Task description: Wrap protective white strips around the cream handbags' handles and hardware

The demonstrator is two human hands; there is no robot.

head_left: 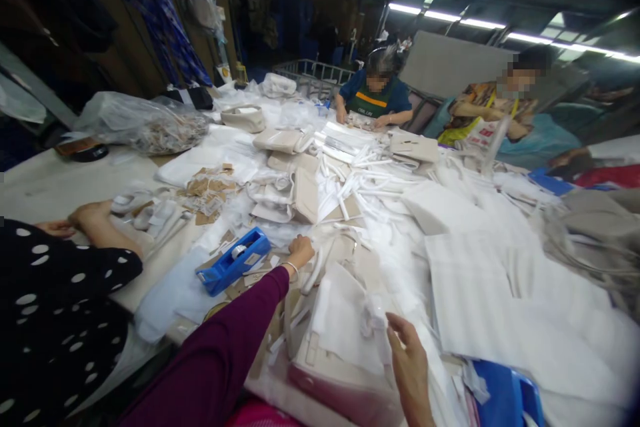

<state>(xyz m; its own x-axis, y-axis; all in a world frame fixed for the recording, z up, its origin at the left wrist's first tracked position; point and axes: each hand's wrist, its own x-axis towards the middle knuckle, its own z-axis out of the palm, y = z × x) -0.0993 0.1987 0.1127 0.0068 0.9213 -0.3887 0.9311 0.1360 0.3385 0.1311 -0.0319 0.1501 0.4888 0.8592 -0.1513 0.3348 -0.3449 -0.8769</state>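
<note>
A beige handbag [345, 383] rests on the table in front of me, a white foam sheet [340, 320] across its side and a crumpled clear wrap [373, 317] near its edge. My left hand [300, 253], at the end of a purple sleeve, reaches beyond the bag with its fingers curled together. Beside it runs a white padded strap or tube [316, 265]; whatever the fingers hold is hidden. To the right of the bag, my right hand [410, 367] has thumb and fingers apart and holds nothing. A blue tape dispenser [235, 260] sits left of my left hand.
Several more beige bags [305, 190] and white tubes cover the table's middle. White foam sheets [505, 307] lie right, above another blue dispenser [510, 393]. A co-worker in a dotted sleeve [75, 273] works close at left; other people [375, 93] sit across.
</note>
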